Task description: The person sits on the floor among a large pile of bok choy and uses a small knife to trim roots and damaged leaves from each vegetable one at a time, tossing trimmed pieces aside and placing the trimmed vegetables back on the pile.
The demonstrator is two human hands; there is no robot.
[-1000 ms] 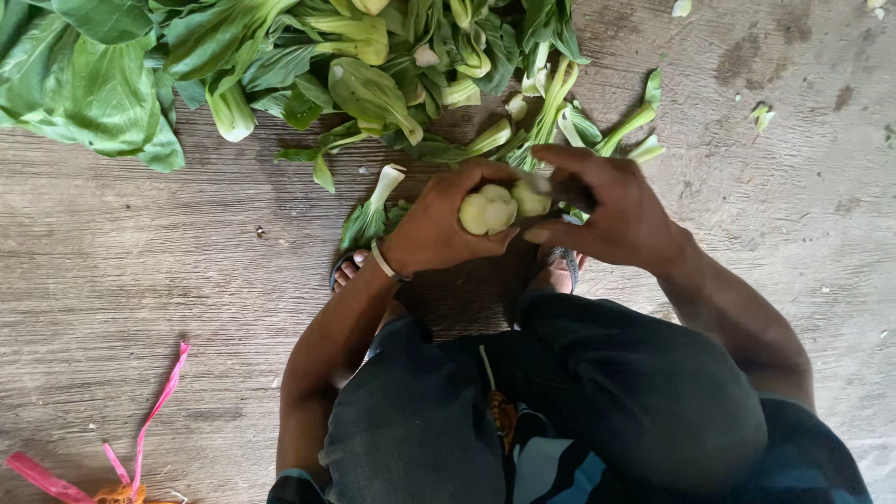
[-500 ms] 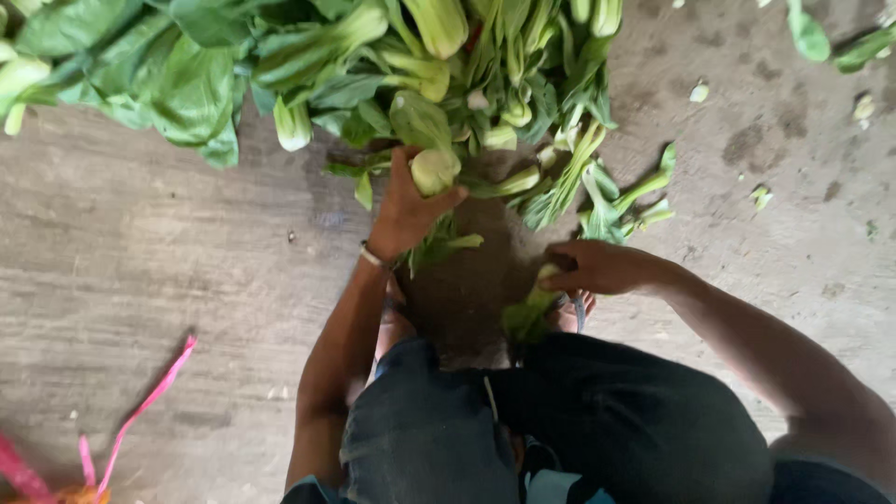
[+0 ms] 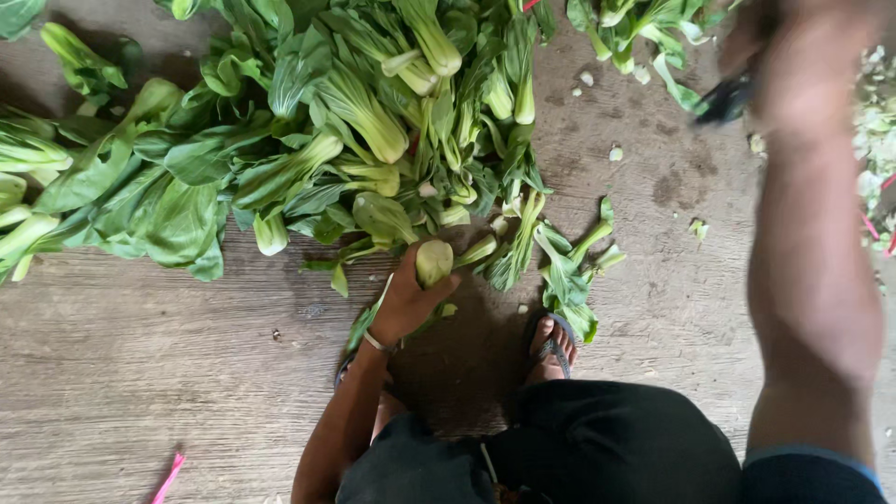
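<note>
My left hand (image 3: 408, 303) reaches down and forward, its grip closed around a bok choy stalk (image 3: 433, 262) at the near edge of the greens pile (image 3: 280, 159) on the floor. My right hand (image 3: 803, 65) is raised far right, blurred; I cannot tell its grip.

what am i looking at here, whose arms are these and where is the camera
The camera sits on a person's head and looks down, so both arms are that person's own. The left hand has its grip around a pale green bok choy stalk at the edge of a big heap of leafy green bok choy on the grey wooden floor. The right hand is raised at the top right, blurred, with a dark tool I cannot identify. A sandalled foot shows below.
</note>
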